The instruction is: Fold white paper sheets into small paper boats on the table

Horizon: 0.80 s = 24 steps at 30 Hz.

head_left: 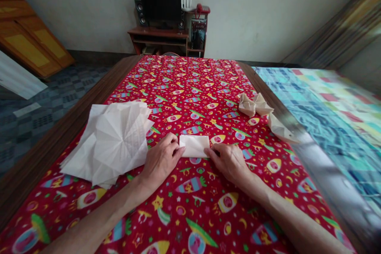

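Observation:
A small white rectangle of folded paper (194,146) lies on the red patterned cloth between my two hands. My left hand (164,151) is closed at its left edge, thumb on top at the lower corner and the other fingers curled. At the opposite end, my right hand (228,156) pinches the lower right corner with thumb and curled fingers. Left of my left hand is a loose stack of creased white paper sheets (119,143). Several folded paper shapes (255,104) stand farther off, near the right edge of the cloth.
The red cloth (193,91) covers a dark wooden surface (98,93). To the right is a bed with a checked cover (321,115). A desk (160,32) with a monitor (160,6) stands against the far wall; a wooden cabinet (32,35) is at the far left.

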{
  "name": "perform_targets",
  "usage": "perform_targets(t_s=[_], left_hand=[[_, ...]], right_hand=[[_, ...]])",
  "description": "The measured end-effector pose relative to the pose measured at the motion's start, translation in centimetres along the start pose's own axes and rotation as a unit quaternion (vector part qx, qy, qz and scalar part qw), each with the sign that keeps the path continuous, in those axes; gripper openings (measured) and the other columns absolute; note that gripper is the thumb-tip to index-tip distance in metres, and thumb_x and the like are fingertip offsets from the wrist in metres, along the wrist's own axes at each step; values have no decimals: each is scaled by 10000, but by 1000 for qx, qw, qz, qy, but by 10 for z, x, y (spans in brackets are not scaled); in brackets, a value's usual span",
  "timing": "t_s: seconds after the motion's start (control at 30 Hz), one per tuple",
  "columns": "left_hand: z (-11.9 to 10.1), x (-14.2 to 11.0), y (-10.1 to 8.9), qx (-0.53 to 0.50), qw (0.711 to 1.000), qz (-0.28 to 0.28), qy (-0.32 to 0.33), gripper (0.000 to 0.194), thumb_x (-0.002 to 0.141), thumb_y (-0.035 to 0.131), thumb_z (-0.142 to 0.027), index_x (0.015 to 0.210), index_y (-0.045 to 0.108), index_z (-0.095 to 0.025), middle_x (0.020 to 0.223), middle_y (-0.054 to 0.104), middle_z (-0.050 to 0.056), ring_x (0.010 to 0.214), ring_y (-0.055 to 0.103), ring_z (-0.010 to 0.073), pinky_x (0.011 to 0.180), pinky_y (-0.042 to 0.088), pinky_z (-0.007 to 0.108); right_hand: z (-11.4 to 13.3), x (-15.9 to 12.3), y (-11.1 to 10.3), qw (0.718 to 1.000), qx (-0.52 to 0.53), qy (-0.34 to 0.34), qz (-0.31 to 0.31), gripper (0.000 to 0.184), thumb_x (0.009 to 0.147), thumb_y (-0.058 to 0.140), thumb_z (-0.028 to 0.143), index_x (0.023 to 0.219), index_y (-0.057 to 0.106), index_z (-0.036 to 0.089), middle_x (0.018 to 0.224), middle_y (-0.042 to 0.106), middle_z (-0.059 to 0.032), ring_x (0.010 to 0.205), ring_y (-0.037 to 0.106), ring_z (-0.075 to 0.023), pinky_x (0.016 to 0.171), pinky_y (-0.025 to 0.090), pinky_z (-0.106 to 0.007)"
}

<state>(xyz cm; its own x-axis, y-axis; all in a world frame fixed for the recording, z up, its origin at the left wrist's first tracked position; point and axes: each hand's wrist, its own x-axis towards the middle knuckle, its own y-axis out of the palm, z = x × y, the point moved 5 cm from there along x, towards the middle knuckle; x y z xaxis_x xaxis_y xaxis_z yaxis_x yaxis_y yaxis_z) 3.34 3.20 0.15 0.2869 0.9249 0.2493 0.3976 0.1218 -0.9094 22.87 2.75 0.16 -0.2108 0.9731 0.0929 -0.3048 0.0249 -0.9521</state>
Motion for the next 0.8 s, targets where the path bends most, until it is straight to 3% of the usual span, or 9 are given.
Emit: perform_targets(t_s=[0.3,0.43,0.57,0.63,0.8], left_hand=[[-2,6,0,61,998,0,13,231,896,523,-315,710,566,-185,850,570,-2,701,582,131,525,412,236],[-5,6,-3,46,998,-33,36,118,887,519,-243,957,581,-171,1047,590,61,920,599,201,766,516,316],[-28,0,0,42,982,-17,183,331,941,399,-150,1257,498,-161,1376,486,92,1280,432,239,1077,359,439],[-39,-6,6,37,972,21,229,355,962,379,-185,1303,474,-156,1397,483,81,1341,369,230,1122,304,452],[-47,-16,16,28,972,68,224,443,971,375,-268,1391,375,-128,1453,408,111,1384,300,230,1118,330,428]], right_hand=[[8,10,-4,996,-76,2,39,372,934,445,374,667,613,177,600,637,-43,541,562,-131,509,182,-274],[6,14,-1,997,-66,-14,46,380,927,447,386,661,628,184,590,625,-34,534,550,-128,503,194,-270],[5,13,-1,997,-60,-8,49,366,924,454,385,677,637,185,587,620,-28,529,541,-123,501,196,-266],[6,13,-1,997,-62,-5,49,364,922,458,382,674,637,185,589,624,-29,527,540,-124,504,195,-266],[6,13,-2,997,-69,-3,40,384,926,454,390,661,639,183,581,624,-33,517,538,-129,503,188,-271]])
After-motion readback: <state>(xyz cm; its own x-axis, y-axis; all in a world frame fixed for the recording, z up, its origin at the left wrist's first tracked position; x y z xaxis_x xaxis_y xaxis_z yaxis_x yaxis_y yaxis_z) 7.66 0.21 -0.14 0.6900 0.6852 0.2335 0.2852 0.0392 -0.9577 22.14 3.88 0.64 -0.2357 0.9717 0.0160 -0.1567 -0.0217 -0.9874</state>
